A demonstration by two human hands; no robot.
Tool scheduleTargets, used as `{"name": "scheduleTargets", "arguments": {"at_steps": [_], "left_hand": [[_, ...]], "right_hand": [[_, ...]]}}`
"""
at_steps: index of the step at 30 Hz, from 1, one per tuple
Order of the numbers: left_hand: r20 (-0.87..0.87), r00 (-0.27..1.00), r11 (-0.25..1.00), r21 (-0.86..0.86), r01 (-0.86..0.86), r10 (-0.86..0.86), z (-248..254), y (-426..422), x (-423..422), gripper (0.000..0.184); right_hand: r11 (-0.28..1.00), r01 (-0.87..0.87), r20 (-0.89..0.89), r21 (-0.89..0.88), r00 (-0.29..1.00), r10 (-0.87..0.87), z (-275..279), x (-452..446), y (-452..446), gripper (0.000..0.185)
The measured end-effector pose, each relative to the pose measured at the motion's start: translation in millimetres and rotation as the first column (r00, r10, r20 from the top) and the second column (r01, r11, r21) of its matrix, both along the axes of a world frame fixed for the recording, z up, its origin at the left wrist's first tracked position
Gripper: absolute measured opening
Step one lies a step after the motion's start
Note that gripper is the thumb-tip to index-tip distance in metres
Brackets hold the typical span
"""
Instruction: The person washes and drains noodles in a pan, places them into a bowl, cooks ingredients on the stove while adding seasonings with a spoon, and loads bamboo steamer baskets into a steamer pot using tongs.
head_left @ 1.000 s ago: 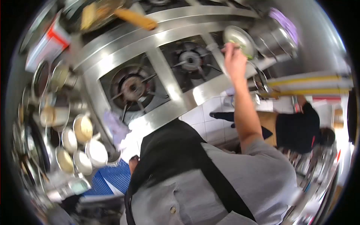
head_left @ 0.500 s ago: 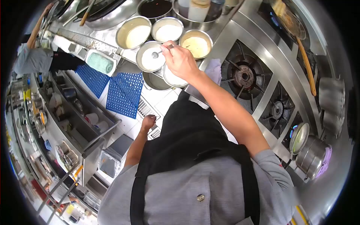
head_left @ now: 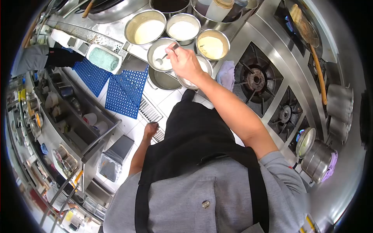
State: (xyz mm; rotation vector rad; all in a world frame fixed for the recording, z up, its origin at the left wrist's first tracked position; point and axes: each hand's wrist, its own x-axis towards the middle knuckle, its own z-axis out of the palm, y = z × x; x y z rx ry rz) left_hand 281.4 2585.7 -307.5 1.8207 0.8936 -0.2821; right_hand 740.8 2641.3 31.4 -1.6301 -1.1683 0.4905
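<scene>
My right hand (head_left: 185, 63) grips a small metal spoon (head_left: 159, 61). The spoon's head is in the metal bowl (head_left: 150, 57) of white powder, at or just above the powder. Below my wrist sits another bowl (head_left: 209, 66), partly hidden by my hand. Around them stand a bowl with a pale yellowish powder (head_left: 212, 47), one with white contents (head_left: 182, 30) and a larger one with cream-white contents (head_left: 149, 32). My left hand (head_left: 151, 127) hangs low at my side with curled fingers, and nothing shows in it.
To the right is a stove with burners (head_left: 255, 79) and a purple cloth (head_left: 225, 75) on its edge. A long-handled strainer (head_left: 309, 35) lies beyond. Blue perforated mats (head_left: 125, 93) cover part of the tiled floor. A co-worker's sleeve (head_left: 31, 60) shows at far left.
My view has shifted, so the bowls appear farther right. My right hand has moved toward me relative to the bowls, and the spoon now points more steeply down into the white powder.
</scene>
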Motion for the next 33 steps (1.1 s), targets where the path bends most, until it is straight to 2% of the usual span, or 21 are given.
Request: {"name": "scheduleTargets", "arguments": {"at_steps": [2, 3, 8, 10, 11, 12, 13, 14, 15, 16, 17, 18, 19, 20, 21, 23, 24, 26, 28, 32, 33], "left_hand": [[-0.136, 0.969, 0.959, -0.168, -0.227, 0.205, 53.4, 6.8, 39.5, 0.031], [-0.258, 0.823, 0.756, -0.328, -0.567, 0.506, 96.6, 6.0, 70.4, 0.037], [-0.221, 0.891, 0.845, -0.291, -0.449, 0.397, 57.0, 19.6, 59.0, 0.036], [-0.139, 0.927, 0.899, -0.233, -0.372, 0.348, 67.0, 22.1, 61.4, 0.036], [-0.201, 0.88, 0.841, -0.266, -0.472, 0.431, 73.2, 17.5, 61.9, 0.036], [-0.255, 0.839, 0.805, -0.251, -0.538, 0.482, 81.5, 15.7, 66.5, 0.022], [-0.073, 0.953, 0.943, -0.144, -0.301, 0.293, 70.0, 17.7, 54.8, 0.016], [-0.114, 0.953, 0.944, -0.149, -0.294, 0.279, 58.0, 17.0, 46.1, 0.009], [-0.154, 0.952, 0.946, -0.154, -0.287, 0.264, 62.8, 17.2, 47.6, 0.007], [-0.127, 0.94, 0.915, -0.218, -0.339, 0.318, 71.2, 16.3, 48.8, 0.009], [-0.105, 0.922, 0.878, -0.283, -0.387, 0.372, 79.9, 15.6, 50.6, 0.011], [-0.312, 0.794, 0.695, -0.384, -0.608, 0.522, 113.7, 11.6, 71.8, 0.014], [-0.029, 1.0, 1.0, -0.012, -0.007, 0.006, 94.4, 22.9, 62.6, 0.016], [0.005, 0.804, 0.713, 0.465, 0.524, -0.594, 69.0, 31.4, 51.2, 0.02], [0.061, 0.96, 0.951, 0.166, 0.26, -0.273, 79.9, 23.4, 60.9, 0.023], [0.037, 0.945, 0.936, 0.158, 0.315, -0.324, 61.5, 22.0, 66.2, 0.027], [-0.001, 0.755, 0.668, 0.466, 0.58, -0.655, 28.7, 31.3, 64.1, 0.03], [-0.365, 0.729, 0.64, 0.352, 0.683, -0.579, 38.2, 26.6, 94.3, 0.036], [-0.236, 0.804, 0.833, -0.055, 0.55, -0.546, 48.9, 34.7, 131.1, 0.037], [-0.14, 0.672, 0.684, -0.069, 0.726, -0.727, 31.5, 31.6, 181.1, 0.033], [-0.142, 0.726, 0.736, -0.024, 0.677, -0.673, 49.8, 18.2, 195.8, 0.03]], "right_hand": [[0.999, -0.002, 0.067, 0.032, 0.998, 0.0, -5.0, 1.1, -0.2, 0.022], [0.998, -0.013, 0.133, 0.064, 0.991, 0.004, -7.0, 0.3, -0.1, 0.022], [0.997, 0.061, -0.027, 0.05, 0.998, -0.059, -7.0, -0.9, -0.3, 0.026], [0.994, 0.099, -0.086, 0.041, 0.992, -0.095, -3.5, 3.7, -3.6, 0.026], [0.99, 0.135, -0.177, -0.038, 0.974, -0.14, -1.5, 7.4, -5.6, 0.025], [0.98, 0.163, -0.263, -0.118, 0.946, -0.189, 2.2, 11.6, -8.1, 0.025], [0.977, 0.168, -0.346, -0.127, 0.916, -0.203, 6.5, 16.0, -11.4, 0.027], [0.976, 0.18, -0.347, -0.121, 0.914, -0.211, 7.3, 20.1, -16.0, 0.027], [0.977, 0.193, -0.474, -0.093, 0.854, -0.214, 6.0, 24.6, -22.1, 0.027], [0.975, 0.213, -0.59, -0.065, 0.78, -0.21, 5.2, 30.4, -29.5, 0.027], [0.975, 0.221, -0.604, -0.022, 0.774, -0.189, 4.2, 37.1, -40.6, 0.027], [0.968, 0.25, -0.599, -0.021, 0.772, -0.212, 7.4, 44.0, -55.7, 0.027], [0.96, 0.281, -0.639, 0.012, 0.74, -0.209, 12.3, 50.8, -75.1, 0.028], [0.946, 0.32, -0.672, 0.044, 0.71, -0.209, 17.4, 58.2, -97.3, 0.029], [0.935, 0.346, -0.691, 0.081, 0.695, -0.198, 22.1, 64.5, -124.2, 0.03], [0.885, 0.451, -0.719, 0.115, 0.652, -0.239, 26.6, 83.5, -186.7, 0.03], [0.845, 0.523, -0.753, 0.117, 0.601, -0.268, 31.4, 91.9, -221.6, 0.029], [0.729, 0.679, -0.764, 0.085, 0.514, -0.39, 42.3, 111.7, -297.3, 0.027], [0.547, 0.834, -0.73, 0.066, 0.414, -0.543, 51.0, 128.1, -386.7, 0.026], [0.222, 0.966, -0.454, 0.135, 0.259, -0.853, 88.4, 154.4, -566.7, 0.025], [0.162, 0.975, -0.423, 0.15, 0.212, -0.881, 96.8, 161.8, -614.3, 0.027]]}}
